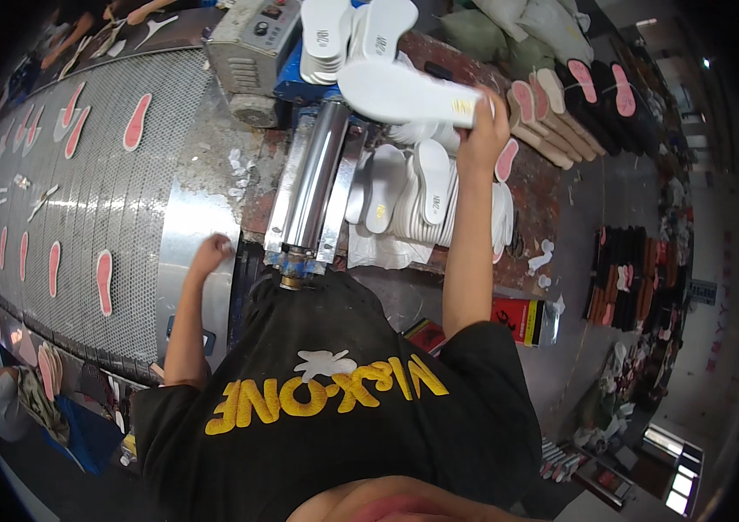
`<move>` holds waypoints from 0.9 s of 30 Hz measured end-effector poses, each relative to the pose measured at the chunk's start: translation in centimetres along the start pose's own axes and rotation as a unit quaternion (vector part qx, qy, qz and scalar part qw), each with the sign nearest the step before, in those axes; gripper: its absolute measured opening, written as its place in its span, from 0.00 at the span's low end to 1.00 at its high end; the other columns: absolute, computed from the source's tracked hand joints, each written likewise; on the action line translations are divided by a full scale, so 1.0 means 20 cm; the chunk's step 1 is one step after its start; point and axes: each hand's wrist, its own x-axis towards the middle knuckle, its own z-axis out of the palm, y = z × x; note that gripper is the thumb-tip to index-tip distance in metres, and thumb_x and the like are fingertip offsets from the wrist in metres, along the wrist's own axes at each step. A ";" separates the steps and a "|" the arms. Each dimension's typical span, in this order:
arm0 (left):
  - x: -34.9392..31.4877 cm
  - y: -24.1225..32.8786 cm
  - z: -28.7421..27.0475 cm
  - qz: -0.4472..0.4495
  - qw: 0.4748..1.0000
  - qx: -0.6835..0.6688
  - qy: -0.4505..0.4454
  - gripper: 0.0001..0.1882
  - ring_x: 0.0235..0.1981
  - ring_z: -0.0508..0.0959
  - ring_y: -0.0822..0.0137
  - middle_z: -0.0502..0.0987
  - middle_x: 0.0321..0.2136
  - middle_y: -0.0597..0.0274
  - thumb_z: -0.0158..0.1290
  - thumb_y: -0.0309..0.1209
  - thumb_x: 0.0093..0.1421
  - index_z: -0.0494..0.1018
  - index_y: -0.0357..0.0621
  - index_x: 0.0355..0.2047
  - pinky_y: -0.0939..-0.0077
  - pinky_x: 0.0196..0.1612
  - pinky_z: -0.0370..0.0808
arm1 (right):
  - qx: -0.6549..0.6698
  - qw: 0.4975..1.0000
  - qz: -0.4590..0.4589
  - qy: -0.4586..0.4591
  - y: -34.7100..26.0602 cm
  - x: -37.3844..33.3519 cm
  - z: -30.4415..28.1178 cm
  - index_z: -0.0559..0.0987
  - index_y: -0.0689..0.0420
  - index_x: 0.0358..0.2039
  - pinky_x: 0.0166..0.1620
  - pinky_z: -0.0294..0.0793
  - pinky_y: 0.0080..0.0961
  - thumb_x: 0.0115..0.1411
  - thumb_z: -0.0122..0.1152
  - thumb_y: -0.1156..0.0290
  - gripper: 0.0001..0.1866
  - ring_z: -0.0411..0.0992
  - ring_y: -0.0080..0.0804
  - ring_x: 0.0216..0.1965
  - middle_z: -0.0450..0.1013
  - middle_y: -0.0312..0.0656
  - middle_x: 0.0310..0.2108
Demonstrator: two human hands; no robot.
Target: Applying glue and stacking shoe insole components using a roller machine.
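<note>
My right hand [484, 137] grips one end of a white insole [404, 94] and holds it up over the workbench, its broad end pointing left. Below it are a roller machine [321, 174] with a shiny metal roller and rows of white insoles [432, 187] stacked on edge. More white insoles [324, 43] lie piled behind the roller. My left hand [210, 254] is closed beside the smooth metal end plate of the conveyor; a small pale spot shows at its fingertips, too small to name.
A mesh conveyor belt [82, 217] at the left carries pink insoles [136, 122] spaced apart. A grey control box [252, 52] stands behind the roller. At the right lie bundled insoles [548, 122], sacks [526, 35] and a red package [517, 320]. Other people's arms [147, 10] reach in at the far left.
</note>
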 end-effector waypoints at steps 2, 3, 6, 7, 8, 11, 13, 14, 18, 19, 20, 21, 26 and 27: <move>0.04 0.29 -0.14 0.088 0.994 0.040 0.050 0.20 0.45 0.76 0.60 0.78 0.39 0.52 0.61 0.31 0.49 0.74 0.38 0.43 0.70 0.48 0.71 | 0.004 0.999 0.031 0.043 0.09 -0.16 -0.21 0.75 0.61 0.41 0.30 0.71 0.19 0.64 0.50 0.66 0.12 0.71 0.21 0.28 0.72 0.36 0.30; 0.06 0.46 -0.20 0.154 0.986 0.035 0.060 0.22 0.45 0.76 0.60 0.77 0.41 0.53 0.61 0.31 0.50 0.73 0.38 0.45 0.69 0.49 0.71 | 0.017 0.997 0.043 0.058 0.14 -0.24 -0.29 0.75 0.61 0.40 0.32 0.72 0.20 0.64 0.50 0.66 0.12 0.71 0.22 0.29 0.72 0.36 0.30; 0.10 0.95 -0.31 0.211 0.977 0.003 0.010 0.30 0.52 0.72 0.59 0.73 0.50 0.54 0.63 0.29 0.46 0.69 0.41 0.52 0.67 0.55 0.67 | -0.054 0.989 0.094 0.098 0.31 -0.49 -0.38 0.75 0.60 0.37 0.35 0.72 0.22 0.65 0.49 0.67 0.11 0.71 0.24 0.29 0.72 0.36 0.30; 0.10 1.08 -0.32 0.268 0.963 0.005 -0.010 0.35 0.56 0.69 0.58 0.70 0.54 0.54 0.64 0.29 0.44 0.67 0.43 0.54 0.67 0.58 0.64 | -0.079 0.977 0.146 0.131 0.37 -0.56 -0.35 0.75 0.60 0.37 0.34 0.71 0.22 0.65 0.48 0.67 0.11 0.70 0.24 0.29 0.72 0.36 0.29; 0.10 1.19 -0.30 0.235 0.972 0.012 -0.019 0.35 0.56 0.69 0.58 0.70 0.54 0.54 0.64 0.29 0.44 0.67 0.43 0.54 0.67 0.58 0.64 | -0.119 0.979 0.137 0.094 0.44 -0.64 -0.27 0.74 0.59 0.37 0.33 0.71 0.22 0.65 0.48 0.66 0.11 0.70 0.23 0.28 0.71 0.36 0.29; 0.09 1.40 -0.27 0.342 0.930 0.102 -0.090 0.42 0.61 0.62 0.56 0.63 0.59 0.53 0.66 0.28 0.40 0.62 0.43 0.58 0.66 0.63 0.58 | -0.076 0.960 0.260 0.063 0.50 -0.79 -0.11 0.72 0.58 0.41 0.31 0.70 0.20 0.66 0.47 0.65 0.11 0.69 0.21 0.25 0.71 0.36 0.28; 0.07 1.46 -0.26 0.352 0.912 0.153 -0.145 0.47 0.63 0.58 0.54 0.59 0.61 0.51 0.67 0.28 0.38 0.59 0.41 0.60 0.64 0.65 0.55 | -0.036 0.958 0.283 0.020 0.48 -0.79 -0.10 0.71 0.58 0.42 0.30 0.70 0.20 0.66 0.46 0.65 0.11 0.68 0.20 0.25 0.71 0.36 0.28; 0.06 1.47 -0.26 0.378 0.901 0.174 -0.124 0.48 0.62 0.60 0.51 0.61 0.60 0.49 0.67 0.29 0.36 0.58 0.39 0.60 0.63 0.64 0.57 | 0.038 0.957 0.282 -0.062 0.46 -0.79 -0.13 0.71 0.59 0.43 0.30 0.69 0.19 0.66 0.46 0.65 0.12 0.68 0.19 0.24 0.71 0.36 0.28; 0.07 1.43 -0.35 0.388 0.890 0.233 -0.064 0.49 0.58 0.63 0.47 0.64 0.57 0.48 0.68 0.30 0.34 0.60 0.39 0.59 0.61 0.61 0.61 | -0.355 0.932 0.074 0.026 0.50 -0.74 -0.31 0.70 0.64 0.46 0.31 0.70 0.24 0.60 0.55 0.65 0.18 0.70 0.27 0.26 0.71 0.43 0.29; 0.08 1.41 -0.37 0.404 0.885 0.223 -0.054 0.49 0.58 0.63 0.47 0.64 0.57 0.48 0.68 0.30 0.34 0.60 0.39 0.59 0.61 0.61 0.61 | -0.417 0.907 0.051 0.031 0.51 -0.73 -0.38 0.69 0.66 0.46 0.37 0.70 0.32 0.56 0.59 0.67 0.21 0.71 0.39 0.33 0.72 0.50 0.33; 0.09 1.38 -0.40 0.410 0.878 0.243 -0.044 0.48 0.57 0.64 0.48 0.65 0.57 0.49 0.68 0.30 0.34 0.60 0.39 0.58 0.61 0.60 0.61 | -0.556 0.830 -0.013 0.033 0.53 -0.71 -0.43 0.69 0.67 0.47 0.45 0.67 0.40 0.53 0.61 0.65 0.24 0.69 0.50 0.41 0.71 0.56 0.39; 0.08 1.35 -0.46 0.400 0.875 0.271 -0.033 0.48 0.57 0.64 0.49 0.65 0.56 0.49 0.68 0.30 0.34 0.61 0.39 0.58 0.61 0.60 0.62 | -0.627 0.778 -0.030 0.030 0.54 -0.70 -0.48 0.68 0.69 0.48 0.51 0.64 0.45 0.51 0.63 0.60 0.30 0.66 0.56 0.47 0.69 0.60 0.44; 0.14 1.12 -0.66 0.394 0.877 0.275 -0.026 0.44 0.57 0.65 0.49 0.65 0.56 0.49 0.67 0.28 0.36 0.63 0.42 0.57 0.61 0.60 0.63 | -0.666 0.728 0.164 -0.021 0.63 -0.63 -0.56 0.67 0.73 0.47 0.52 0.65 0.49 0.45 0.67 0.49 0.41 0.66 0.61 0.48 0.67 0.67 0.45; 0.16 1.05 -0.69 0.377 0.887 0.262 -0.039 0.43 0.57 0.65 0.50 0.65 0.56 0.51 0.66 0.28 0.38 0.63 0.45 0.58 0.62 0.60 0.63 | -0.665 0.730 0.155 -0.032 0.65 -0.63 -0.56 0.67 0.73 0.47 0.52 0.65 0.49 0.45 0.67 0.49 0.41 0.66 0.61 0.48 0.67 0.67 0.45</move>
